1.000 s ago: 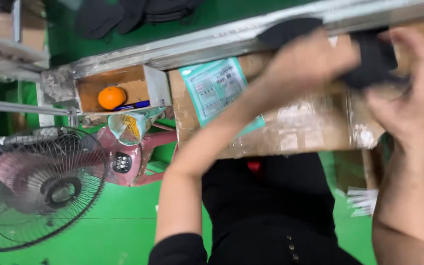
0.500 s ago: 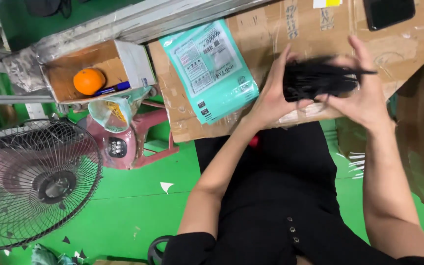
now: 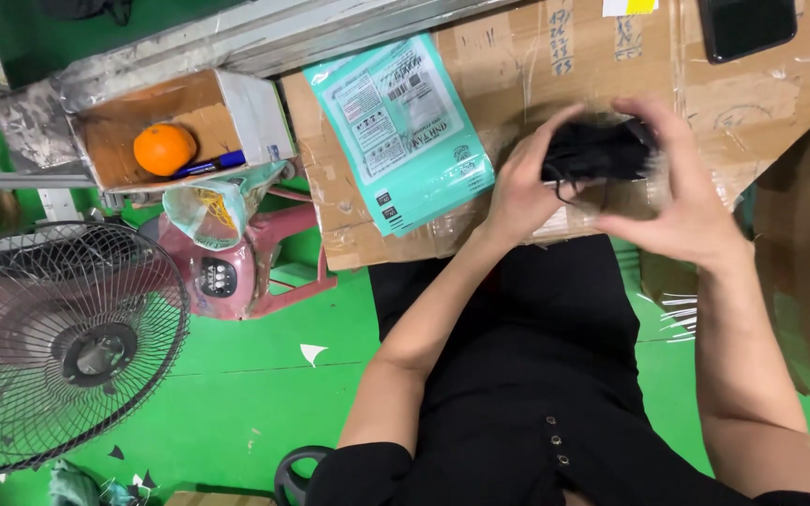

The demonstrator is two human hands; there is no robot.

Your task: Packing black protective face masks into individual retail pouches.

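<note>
Holding one black bundle (image 3: pixel 600 150), left hand (image 3: pixel 522 192), right hand (image 3: pixel 682 201), one orange (image 3: pixel 164 149)

Both hands (image 3: pixel 611 187) raised together — fingers curled, gripping.

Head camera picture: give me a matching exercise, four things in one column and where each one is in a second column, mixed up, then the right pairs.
Things:
1. orange
2. teal package
3. black bundle
4. fan

Places:
A. between the left hand and right hand
B. on the green floor, lower left
C. inside the open cardboard box
D. flat on the cardboard work surface

Pairs: 1-C, 2-D, 3-A, 4-B
</note>
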